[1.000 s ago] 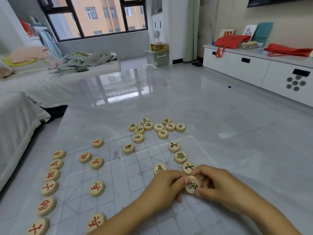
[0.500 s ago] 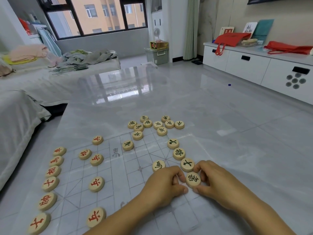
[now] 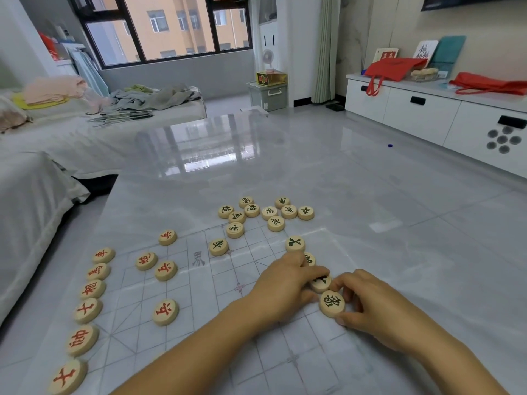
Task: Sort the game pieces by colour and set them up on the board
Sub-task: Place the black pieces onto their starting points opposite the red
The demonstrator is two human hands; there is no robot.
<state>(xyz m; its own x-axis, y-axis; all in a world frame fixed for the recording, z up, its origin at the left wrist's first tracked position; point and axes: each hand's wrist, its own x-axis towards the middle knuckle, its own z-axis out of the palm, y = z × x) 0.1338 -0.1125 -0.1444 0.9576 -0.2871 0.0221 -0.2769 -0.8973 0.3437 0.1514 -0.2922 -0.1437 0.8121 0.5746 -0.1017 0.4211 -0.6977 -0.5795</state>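
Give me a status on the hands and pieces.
Left hand pinches far green piece. Right hand pinches near green piece. Loose green pile beyond board. Nothing blocking.

near green piece (image 3: 331, 303): 1 s ago lifted between both grips; now flat on the board (image 3: 199, 309).
right grip (image 3: 368, 306): has come down with it; thumb and fingers round its rim, one fingertip now touching next green piece (image 3: 320, 283).
left grip (image 3: 285, 283): off the near green piece, shifted up-board; fingers curled over next green piece.
occlusion: left grip now covers a green piece that showed 0.5 s ago; far green piece (image 3: 310, 258) half covered.
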